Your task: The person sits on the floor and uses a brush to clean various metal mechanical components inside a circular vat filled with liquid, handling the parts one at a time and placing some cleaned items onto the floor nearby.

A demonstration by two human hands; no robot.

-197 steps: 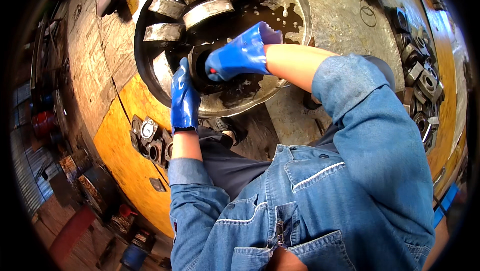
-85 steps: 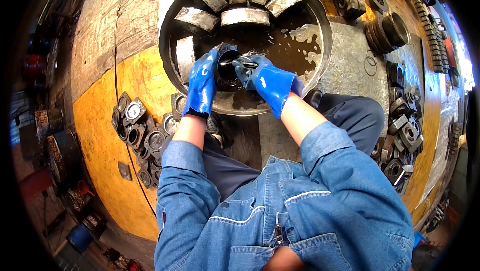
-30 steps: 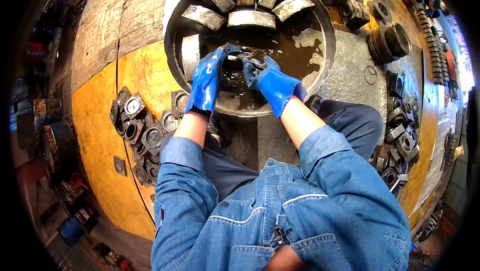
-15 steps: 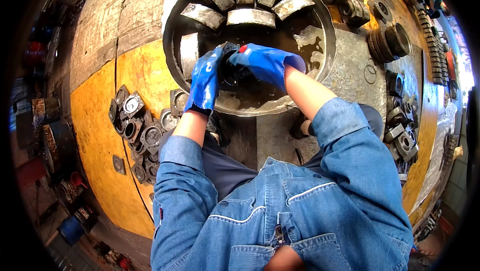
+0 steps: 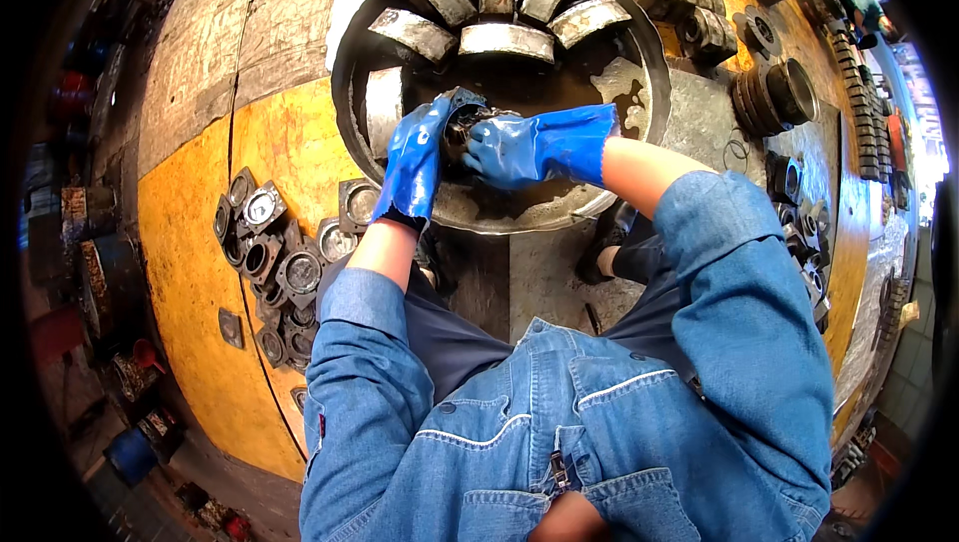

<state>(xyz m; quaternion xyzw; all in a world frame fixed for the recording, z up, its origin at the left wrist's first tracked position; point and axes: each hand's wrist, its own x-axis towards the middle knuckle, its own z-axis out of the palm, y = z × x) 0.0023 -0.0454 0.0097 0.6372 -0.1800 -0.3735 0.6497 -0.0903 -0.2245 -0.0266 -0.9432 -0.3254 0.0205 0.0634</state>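
Both my hands wear blue rubber gloves and meet over a wide round metal basin [image 5: 654, 57] of dark liquid. My left hand [image 5: 412, 152] is closed round a dark, wet metal part [image 5: 462, 124], its fingers over the far side. On the part's right side, the curled fingers of my right hand [image 5: 514, 150] press against it. The gloves cover much of the part, so its exact kind does not show. Behind my hands, several grey metal blocks [image 5: 506, 40] with curved faces stand in the basin. Another such block [image 5: 384, 107] is just left of my left hand.
Square metal castings with round openings [image 5: 302, 270] lie heaped on the yellow board at left. To the right stand ribbed metal cylinders [image 5: 789, 92], thin rings [image 5: 736, 149] and more dark castings [image 5: 789, 177]. Another person [image 5: 864, 10] is at the far right.
My right hand has turned and come lower, its forearm swinging outward to the right. More of the dark part now shows between the gloves. My left hand has hardly moved.
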